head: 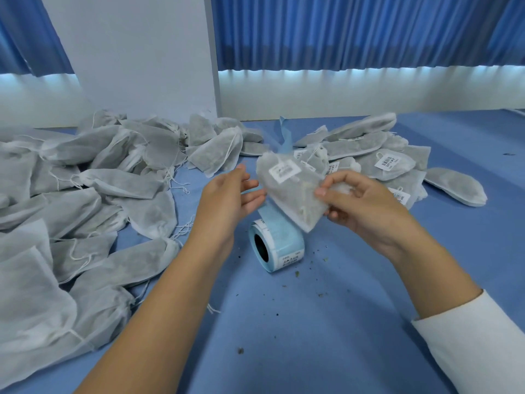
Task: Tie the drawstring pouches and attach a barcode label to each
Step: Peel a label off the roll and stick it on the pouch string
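**A:** where's the pouch (287, 194) rn?

**B:** up off the table (341, 322), over the middle. right hand (360, 203) pinches one end btwn thumb & fingers (326, 191). barcode label (284, 170) already stuck on its front.

**A:** left hand (227, 197)?

**B:** just beside the pouch, fingers spread & relaxed, holding nothing. cant tell if the tips touch it.

**A:** label roll (277, 245)?

**B:** on its side on the table, right under the pouch. unlabelled pouches (85, 194) heaped along the left edge, labelled ones (383, 157) piled twd the far right.
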Demonstrator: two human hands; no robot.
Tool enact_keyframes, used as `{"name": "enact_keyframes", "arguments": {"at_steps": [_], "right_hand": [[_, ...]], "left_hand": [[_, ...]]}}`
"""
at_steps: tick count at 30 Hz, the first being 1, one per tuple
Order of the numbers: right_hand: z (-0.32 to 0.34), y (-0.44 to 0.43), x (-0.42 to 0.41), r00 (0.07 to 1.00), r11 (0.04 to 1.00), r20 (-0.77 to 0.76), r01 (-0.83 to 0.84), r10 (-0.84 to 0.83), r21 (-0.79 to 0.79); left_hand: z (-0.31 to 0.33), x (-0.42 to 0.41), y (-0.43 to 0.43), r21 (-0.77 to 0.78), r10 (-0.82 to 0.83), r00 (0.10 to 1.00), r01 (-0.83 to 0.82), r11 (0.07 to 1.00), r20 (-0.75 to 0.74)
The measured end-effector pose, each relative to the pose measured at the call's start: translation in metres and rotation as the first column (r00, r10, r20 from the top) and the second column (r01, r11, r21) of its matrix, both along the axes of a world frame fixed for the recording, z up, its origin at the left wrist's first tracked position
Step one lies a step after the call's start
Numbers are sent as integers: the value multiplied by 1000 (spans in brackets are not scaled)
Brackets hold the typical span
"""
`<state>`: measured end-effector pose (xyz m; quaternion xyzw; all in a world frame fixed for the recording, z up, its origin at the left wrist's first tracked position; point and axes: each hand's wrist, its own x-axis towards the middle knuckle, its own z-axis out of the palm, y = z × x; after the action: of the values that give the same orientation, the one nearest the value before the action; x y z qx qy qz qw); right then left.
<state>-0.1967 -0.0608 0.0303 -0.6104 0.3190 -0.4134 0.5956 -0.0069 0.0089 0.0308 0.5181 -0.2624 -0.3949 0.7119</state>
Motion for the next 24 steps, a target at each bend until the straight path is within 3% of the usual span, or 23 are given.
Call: {"name": "enact_keyframes", "arguments": {"at_steps": [1,3,5,7,10,12,15,17,19,22,24], "right_hand": [[1,-3,-1,987,999,153,47,-49,16],[6,-9,-5,866,995,490,80,-99,59],[7,-12,-10,786,995,609,65,-100,79],[4,-10,-6,829,995,553,30,-78,96],[-6,-3,6,946,998,325,-10,-14,69],[-11,0,12,979,998,205,-30,18,56],[-16,2,15,995,998,93,-46,42,37],[-18,2,15,998,999,47,-43,42,25],[-19,2,16,999,999,24,-35,34,34],[-21,2,17,999,998,-15,-28,29,50],[-22,3,19,999,998,-39,-28,30,57]], "left_hand": [[-1,1,-1,11,11,1000,-11,1000,-7],[-2,3,-2,22,26,1000,-25,999,-5],[-3,3,-2,21,40,999,-40,999,6],[-4,3,-2,27,55,996,-57,998,70],[-8,6,-2,52,108,940,-131,990,323],[-11,15,0,71,131,789,-215,974,600],[-15,36,4,175,-13,432,-339,924,902],[-17,49,6,291,-175,287,-439,850,942],[-16,59,10,399,-322,236,-542,740,917],[-18,71,13,472,-437,228,-646,601,870],[-22,80,14,504,-427,291,-648,571,856]]}}
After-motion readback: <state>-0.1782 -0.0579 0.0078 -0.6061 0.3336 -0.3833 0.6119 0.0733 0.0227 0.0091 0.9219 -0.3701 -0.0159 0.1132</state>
